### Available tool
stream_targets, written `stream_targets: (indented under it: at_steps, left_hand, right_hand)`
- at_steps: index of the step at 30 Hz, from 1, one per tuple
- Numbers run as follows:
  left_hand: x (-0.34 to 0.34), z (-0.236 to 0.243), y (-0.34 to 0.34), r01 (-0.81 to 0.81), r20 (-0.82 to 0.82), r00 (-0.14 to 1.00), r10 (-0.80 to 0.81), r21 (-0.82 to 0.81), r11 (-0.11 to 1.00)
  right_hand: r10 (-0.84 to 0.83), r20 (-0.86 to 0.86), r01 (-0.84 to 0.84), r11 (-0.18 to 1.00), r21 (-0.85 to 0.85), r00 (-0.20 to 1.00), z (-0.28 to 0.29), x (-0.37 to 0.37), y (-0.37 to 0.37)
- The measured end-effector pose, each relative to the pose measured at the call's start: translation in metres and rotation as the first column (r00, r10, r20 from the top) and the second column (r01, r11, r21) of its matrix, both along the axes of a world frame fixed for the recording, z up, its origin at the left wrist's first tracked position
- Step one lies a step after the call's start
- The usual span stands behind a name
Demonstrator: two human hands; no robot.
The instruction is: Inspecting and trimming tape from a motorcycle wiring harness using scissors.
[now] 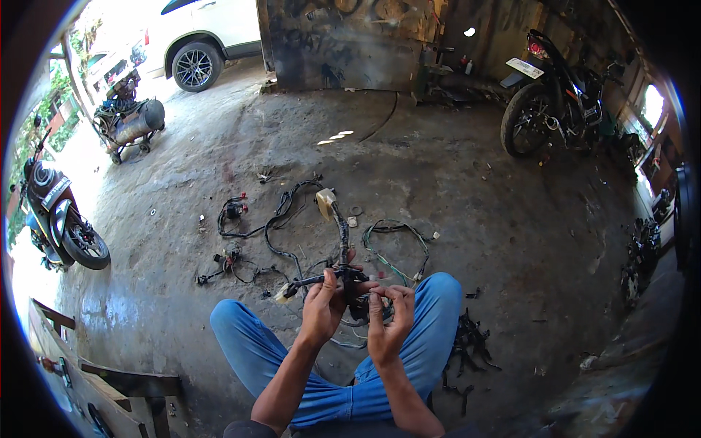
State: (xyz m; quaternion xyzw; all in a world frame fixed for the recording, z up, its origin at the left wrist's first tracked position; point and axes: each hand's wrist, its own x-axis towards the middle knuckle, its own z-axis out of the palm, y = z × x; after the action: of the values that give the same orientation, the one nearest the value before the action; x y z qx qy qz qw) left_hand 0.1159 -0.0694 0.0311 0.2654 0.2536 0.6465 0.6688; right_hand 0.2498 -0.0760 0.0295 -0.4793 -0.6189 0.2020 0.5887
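A black-wrapped wiring harness [341,232] runs from the floor up to my hands, above the floor between my bent knees. My left hand [321,310] is closed around the bundle where its branches meet, its thumb on top and its fingers behind. Beside it my right hand [391,325] pinches thumb to fingertips at the right edge of the bundle; what lies in the pinch is too small to tell. A cream connector block [326,204] sits on the harness's far part. A pale connector [283,293] hangs at the left branch.
A green wire loop [398,225] and a black branch with connectors [234,212] lie on the concrete floor. Black scraps [471,343] are by my right knee. Farther off stand a motorcycle [558,102], a scooter [62,212], an air compressor [131,120] and a white car [237,29].
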Motion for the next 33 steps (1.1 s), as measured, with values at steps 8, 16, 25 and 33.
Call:
stream_targets:
  at_steps: [8,16,25,33]
  left_hand:
    - [-0.006,-0.003,-0.009,-0.101,-0.072,0.993,0.093,-0.115,0.988]
    - [-0.026,-0.002,-0.008,-0.244,-0.783,0.61,0.122,-0.039,0.969]
    - [-0.018,0.014,-0.02,-0.077,-0.683,0.729,0.04,-0.023,0.997]
    - [0.013,-0.004,-0.015,-0.406,-0.769,0.342,0.54,0.397,0.823]
  right_hand:
    - [0.345,-0.103,-0.36,0.907,-0.217,0.933,0.018,0.0,0.016]
    - [0.369,-0.536,-0.636,0.597,-0.489,0.759,0.0,-0.002,0.022]
    - [0.178,-0.83,-0.781,0.484,-0.395,0.529,0.004,-0.012,0.031]
    - [0.042,-0.891,-0.555,0.795,-0.244,0.452,0.001,-0.036,0.02]
